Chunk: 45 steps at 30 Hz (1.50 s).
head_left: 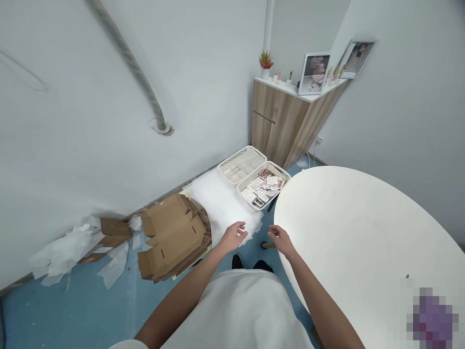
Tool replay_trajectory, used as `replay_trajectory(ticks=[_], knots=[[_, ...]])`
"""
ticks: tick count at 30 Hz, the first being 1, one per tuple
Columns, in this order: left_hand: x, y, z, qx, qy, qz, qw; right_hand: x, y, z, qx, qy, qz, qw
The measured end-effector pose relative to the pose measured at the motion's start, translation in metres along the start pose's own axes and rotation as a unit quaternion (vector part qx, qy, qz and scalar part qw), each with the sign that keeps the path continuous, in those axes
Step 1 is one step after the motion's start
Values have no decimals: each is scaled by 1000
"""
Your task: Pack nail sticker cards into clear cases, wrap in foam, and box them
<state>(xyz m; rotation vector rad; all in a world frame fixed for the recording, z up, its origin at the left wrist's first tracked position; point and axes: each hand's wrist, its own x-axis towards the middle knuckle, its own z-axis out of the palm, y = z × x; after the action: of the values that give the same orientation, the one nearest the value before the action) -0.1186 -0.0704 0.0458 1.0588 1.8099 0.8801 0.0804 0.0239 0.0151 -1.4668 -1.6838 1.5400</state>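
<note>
My left hand [234, 236] is held out with its fingers apart and nothing in them, over the edge of a stack of white sheets [221, 198]. Near the rim of a round white table [345, 218] is my right hand [280, 238], its fingers curved and apart, also holding nothing. Beyond both hands, a white basket [265, 184] contains printed cards and small packets. Beside it, a second white basket [242, 165] holds small clear items. Flattened brown cardboard boxes [176, 237] lie stacked left of the white sheets.
Crumpled white wrapping [69, 247] and a brown carton [114, 231] lie on the blue floor at the left. A wooden cabinet [278, 116] stands in the corner, bearing a plant [266, 60] and a picture frame [314, 73]. A pixelated patch covers the lower right.
</note>
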Motion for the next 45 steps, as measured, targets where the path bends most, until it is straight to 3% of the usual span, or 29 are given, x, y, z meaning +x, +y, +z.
replay_trajectory(ticks=[4,8,13,16,21,29,38,45], knots=[[16,-5,-15,-25,-18,-6,1000,7,-14,14,-32,45,-6,998],[39,7,-16,-65,-35,-8,997,20,-29,10,-45,44,-7,998],[72,25,-6,-77,-66,-22,995,62,-45,-4,-65,55,2,996],[97,32,1,-72,-89,-44,992,94,-47,-10,-105,80,-28,991],[148,43,16,-100,-108,-107,983,145,-44,-17,-237,123,-101,958],[222,53,47,-163,-83,-154,971,208,-52,-22,-430,110,-102,890],[245,45,65,-180,-68,-171,966,233,-50,-10,-493,100,-80,861],[245,53,71,-243,-45,-199,948,234,-51,-11,-476,91,-69,872]])
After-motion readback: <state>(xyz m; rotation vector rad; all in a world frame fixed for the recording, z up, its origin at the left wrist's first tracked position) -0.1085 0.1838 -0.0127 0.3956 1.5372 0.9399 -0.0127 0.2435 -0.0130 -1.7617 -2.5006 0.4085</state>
